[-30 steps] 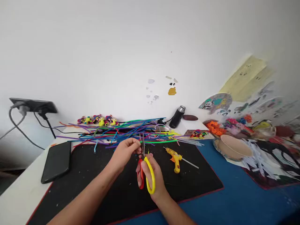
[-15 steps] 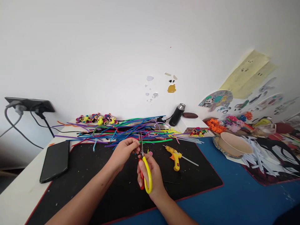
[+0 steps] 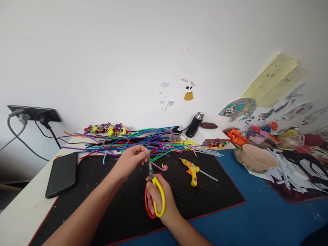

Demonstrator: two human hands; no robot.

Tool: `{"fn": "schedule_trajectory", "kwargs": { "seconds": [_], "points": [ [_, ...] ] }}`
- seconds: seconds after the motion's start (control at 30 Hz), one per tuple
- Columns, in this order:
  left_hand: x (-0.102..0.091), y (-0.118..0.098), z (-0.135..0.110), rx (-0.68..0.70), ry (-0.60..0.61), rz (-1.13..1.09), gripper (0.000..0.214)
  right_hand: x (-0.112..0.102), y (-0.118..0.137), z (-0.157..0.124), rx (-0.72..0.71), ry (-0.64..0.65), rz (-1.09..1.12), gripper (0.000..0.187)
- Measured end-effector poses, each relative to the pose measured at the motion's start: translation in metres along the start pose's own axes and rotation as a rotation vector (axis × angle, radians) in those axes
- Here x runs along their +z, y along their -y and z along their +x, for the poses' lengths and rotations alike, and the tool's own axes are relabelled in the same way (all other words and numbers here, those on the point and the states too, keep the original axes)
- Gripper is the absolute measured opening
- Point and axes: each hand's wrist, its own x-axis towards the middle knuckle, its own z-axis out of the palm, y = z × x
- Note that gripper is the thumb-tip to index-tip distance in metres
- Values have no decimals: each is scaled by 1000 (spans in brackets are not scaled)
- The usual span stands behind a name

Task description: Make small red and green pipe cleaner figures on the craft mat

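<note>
My right hand [image 3: 160, 200] grips scissors [image 3: 153, 191] with one red and one yellow handle loop, blades pointing up and away. My left hand [image 3: 130, 160] is closed in a pinch just above the blade tips, holding the end of a green pipe cleaner [image 3: 160, 155] that runs up to the right. A curled pink piece [image 3: 161, 167] lies on the black mat [image 3: 102, 191] just right of the blades. Behind the hands lies a heap of coloured pipe cleaners [image 3: 133, 141].
A yellow glue gun [image 3: 191, 169] lies on the mat to the right. A black phone [image 3: 62, 174] rests at the left, with a wall socket and cables [image 3: 33, 116] behind. A paper bowl [image 3: 257, 158], paper scraps, a dark bottle [image 3: 194, 125] and small craft figures sit further back and right.
The scissors have dropped slightly lower and their handles have spread. My left hand shifted left, tilting the green pipe cleaner. A curled pink piece now lies on the mat.
</note>
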Motion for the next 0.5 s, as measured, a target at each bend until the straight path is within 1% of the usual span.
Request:
{"fn": "schedule_trajectory", "kwargs": {
  "seconds": [0.07,0.1,0.17,0.2,0.23,0.3,0.37,0.43,0.47,0.5],
  "points": [
    [-9,-9,-2,71,-11,-32,29,0,-8,0,71,108,-71,57],
    [-11,-12,-2,81,1,-41,31,0,-12,0,97,154,-122,57],
    [-14,-16,-4,80,39,-52,34,1,-12,0,109,199,-282,53],
    [-14,-17,-4,75,58,-54,35,2,-8,-1,82,197,-393,48],
    [-13,-17,-4,73,72,-56,36,3,-3,-2,15,192,-538,42],
    [-13,-15,-4,75,96,-56,37,5,14,-5,-150,223,-856,36],
    [-13,-12,-4,75,127,-49,36,5,32,-8,-284,314,-1103,37],
    [-13,-11,-5,67,157,-44,35,2,44,-10,-326,394,-1190,29],
    [-13,-10,-5,61,167,-42,34,0,47,-11,-357,412,-1185,24],
    [-12,-10,-5,56,171,-39,34,-2,48,-10,-381,402,-1152,20]
  ]
}}
